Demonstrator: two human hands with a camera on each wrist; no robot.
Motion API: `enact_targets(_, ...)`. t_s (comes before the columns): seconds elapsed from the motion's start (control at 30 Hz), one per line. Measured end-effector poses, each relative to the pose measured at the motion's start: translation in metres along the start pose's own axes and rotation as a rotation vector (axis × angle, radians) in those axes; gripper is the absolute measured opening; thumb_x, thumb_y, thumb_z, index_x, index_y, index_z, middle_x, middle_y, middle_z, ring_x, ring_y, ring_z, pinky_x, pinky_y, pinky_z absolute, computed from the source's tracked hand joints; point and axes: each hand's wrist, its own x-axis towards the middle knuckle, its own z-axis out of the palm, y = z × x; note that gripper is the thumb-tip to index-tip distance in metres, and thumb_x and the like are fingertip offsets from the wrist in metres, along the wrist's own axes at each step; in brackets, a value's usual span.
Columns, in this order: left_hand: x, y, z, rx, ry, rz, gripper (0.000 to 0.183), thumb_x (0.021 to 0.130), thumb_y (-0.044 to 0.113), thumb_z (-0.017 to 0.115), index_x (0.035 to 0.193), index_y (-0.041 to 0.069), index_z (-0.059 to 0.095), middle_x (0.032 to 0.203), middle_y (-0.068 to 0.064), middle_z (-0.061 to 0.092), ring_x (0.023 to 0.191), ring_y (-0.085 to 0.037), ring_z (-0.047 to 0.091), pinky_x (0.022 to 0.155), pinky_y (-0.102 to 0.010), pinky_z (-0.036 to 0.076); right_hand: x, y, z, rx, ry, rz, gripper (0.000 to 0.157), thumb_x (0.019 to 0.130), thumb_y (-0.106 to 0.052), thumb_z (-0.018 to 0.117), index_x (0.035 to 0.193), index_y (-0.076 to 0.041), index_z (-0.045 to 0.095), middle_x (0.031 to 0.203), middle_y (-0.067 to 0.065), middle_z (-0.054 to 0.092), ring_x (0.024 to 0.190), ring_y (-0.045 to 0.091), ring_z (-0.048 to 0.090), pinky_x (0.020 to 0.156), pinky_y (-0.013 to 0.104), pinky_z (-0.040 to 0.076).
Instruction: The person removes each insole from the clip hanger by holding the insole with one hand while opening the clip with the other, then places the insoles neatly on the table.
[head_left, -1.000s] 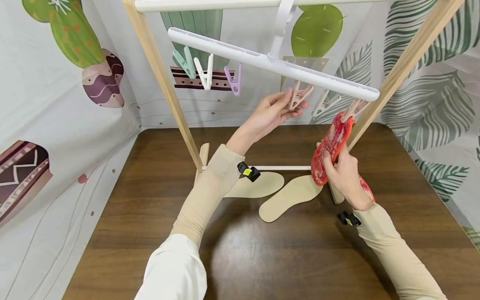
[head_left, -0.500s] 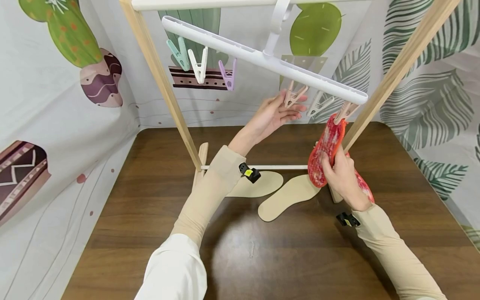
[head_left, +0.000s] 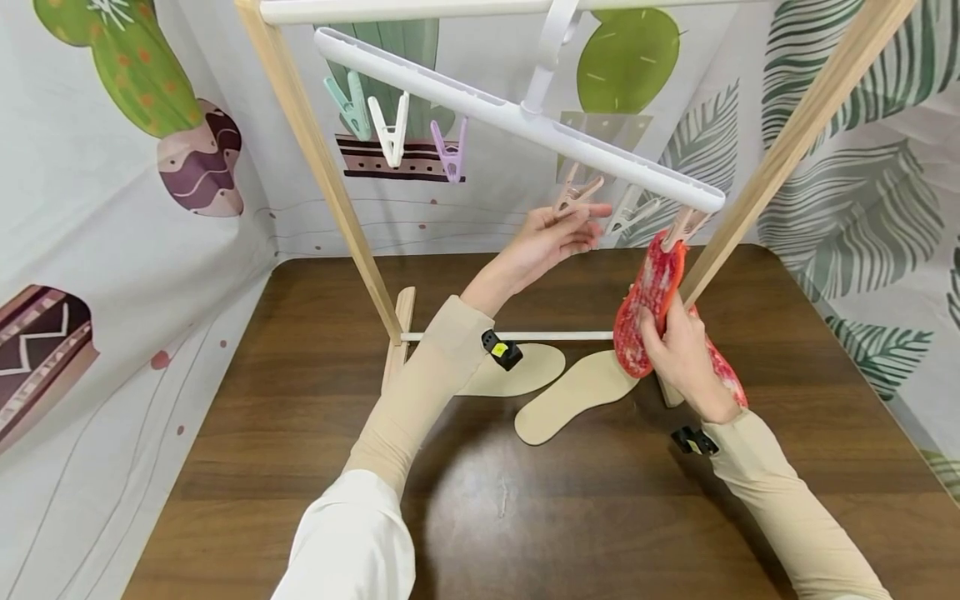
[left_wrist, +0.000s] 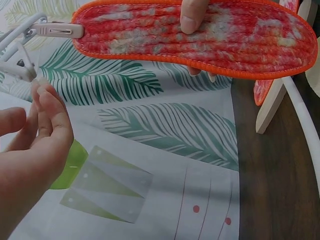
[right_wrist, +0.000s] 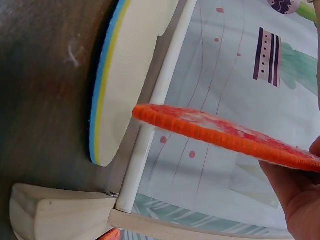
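My right hand [head_left: 686, 354] pinches a red fuzzy insole [head_left: 651, 304] with orange edging, thumb on the front face. A pale pink clothespin [head_left: 684, 227] at the right end of the white hanger [head_left: 510, 117] bites the insole's top. In the left wrist view the insole [left_wrist: 150, 30] lies across the top; in the right wrist view the insole [right_wrist: 220, 135] shows edge-on. My left hand [head_left: 543, 250] is raised by another pink clothespin [head_left: 573, 196], fingers extended loosely. In the left wrist view, the left hand [left_wrist: 37, 145] has its fingertips close under a clothespin, contact unclear.
Turquoise [head_left: 352, 108], white [head_left: 392, 129] and purple clothespins [head_left: 452, 150] hang at the hanger's left; another white clothespin [head_left: 630, 212] hangs right. A wooden rack [head_left: 322, 175] stands on the brown table [head_left: 487, 533]. Two beige insoles [head_left: 573, 398] and a second red insole [head_left: 726, 371] lie there.
The hanger with its clothespins has shifted left. My left hand has let its pinch on the pink clothespin go and sits slightly lower. The right hand keeps holding the red insole, moved slightly left.
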Motion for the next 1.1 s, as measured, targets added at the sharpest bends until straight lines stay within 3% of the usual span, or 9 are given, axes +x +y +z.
enact_targets(0.3,0.002,-0.008,0.002,0.079,0.021,-0.036,0.036,0.095,0.004,0.043,0.128,-0.012,0.045,0.089,-0.009,0.060,0.081,-0.014,0.060,0.080,-0.023,0.050,-0.001,-0.002,-0.001,-0.012,-0.020,-0.003,0.050,0.087,-0.012,0.051,0.135,-0.006,0.039,0.105,0.029,0.062,0.082,0.043,0.064,0.064,0.057,0.050)
enact_targets(0.43,0.003,-0.010,0.003,0.139,0.029,-0.037,0.036,0.094,0.002,0.046,0.128,-0.011,0.045,0.101,-0.024,0.059,0.081,-0.014,0.061,0.087,-0.031,0.051,0.000,-0.003,-0.001,-0.014,-0.014,-0.007,0.051,0.087,-0.013,0.051,0.136,-0.007,0.039,0.105,0.028,0.062,0.081,0.042,0.064,0.063,0.057,0.050)
enact_targets(0.53,0.005,-0.012,0.004,0.243,0.036,-0.034,0.036,0.092,0.003,0.050,0.126,-0.009,0.048,0.110,-0.029,0.058,0.082,-0.013,0.062,0.089,-0.034,0.051,-0.001,-0.003,-0.001,-0.006,-0.014,-0.014,0.052,0.086,-0.012,0.052,0.136,-0.007,0.039,0.105,0.028,0.062,0.083,0.042,0.064,0.065,0.057,0.051)
enact_targets(0.7,0.008,-0.016,0.008,0.458,0.015,-0.028,0.021,0.090,0.013,0.057,0.104,-0.003,0.060,0.094,-0.012,0.064,0.081,-0.011,0.058,0.078,-0.022,0.051,-0.003,-0.005,-0.001,-0.007,-0.034,-0.018,0.054,0.086,-0.012,0.052,0.138,-0.007,0.036,0.106,0.029,0.062,0.080,0.041,0.065,0.065,0.056,0.051)
enact_targets(0.83,0.010,-0.018,0.012,0.530,0.013,-0.047,0.022,0.090,0.023,0.058,0.080,0.004,0.053,0.079,-0.001,0.053,0.077,-0.012,0.051,0.069,-0.017,0.046,-0.004,-0.006,0.000,-0.011,-0.044,-0.014,0.046,0.087,-0.011,0.053,0.131,-0.002,0.041,0.101,0.028,0.063,0.076,0.040,0.065,0.063,0.054,0.052)
enact_targets(0.93,0.012,-0.019,0.015,0.524,0.008,-0.085,0.021,0.090,0.027,0.058,0.082,0.008,0.054,0.095,0.006,0.064,0.088,-0.002,0.055,0.077,-0.012,0.045,-0.004,-0.006,0.000,-0.015,-0.047,-0.019,0.039,0.087,-0.011,0.053,0.124,0.001,0.045,0.096,0.027,0.063,0.072,0.037,0.065,0.061,0.053,0.053)
enact_targets(1.0,0.013,-0.020,0.017,0.525,-0.004,-0.105,0.018,0.090,0.029,0.058,0.092,0.011,0.060,0.114,0.007,0.064,0.100,0.003,0.056,0.086,-0.012,0.043,-0.004,-0.007,-0.001,-0.023,-0.056,-0.019,0.037,0.087,-0.012,0.053,0.120,0.001,0.046,0.092,0.026,0.064,0.068,0.036,0.065,0.058,0.052,0.053)
enact_targets(1.1,0.014,-0.021,0.019,0.547,-0.022,-0.115,0.028,0.090,0.030,0.058,0.111,0.013,0.062,0.126,0.008,0.058,0.110,0.005,0.053,0.095,-0.014,0.041,-0.004,-0.008,-0.001,-0.034,-0.077,-0.004,0.034,0.087,-0.012,0.052,0.118,0.001,0.046,0.088,0.025,0.064,0.062,0.032,0.063,0.052,0.049,0.051)
